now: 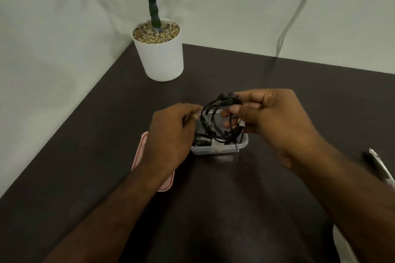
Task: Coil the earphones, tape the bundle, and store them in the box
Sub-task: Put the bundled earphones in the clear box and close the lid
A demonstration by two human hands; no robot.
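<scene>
Black earphones (pixel 215 117) hang in a loose coil just above a small clear plastic box (pixel 220 149) in the middle of the dark table. My right hand (pixel 269 117) pinches the top of the coil between thumb and fingers. My left hand (pixel 171 134) is at the coil's left side and the box's left edge, fingers curled; whether it grips the cord or the box I cannot tell. More black cord lies inside the box. The box's pink lid (pixel 142 151) lies on the table under my left wrist, mostly hidden.
A white pot (pixel 159 57) with pebbles and a dark green stem stands at the table's back left corner. A pair of scissors (pixel 380 166) lies at the right edge. A grey cable (pixel 299 10) hangs down the wall behind the table (pixel 213 198).
</scene>
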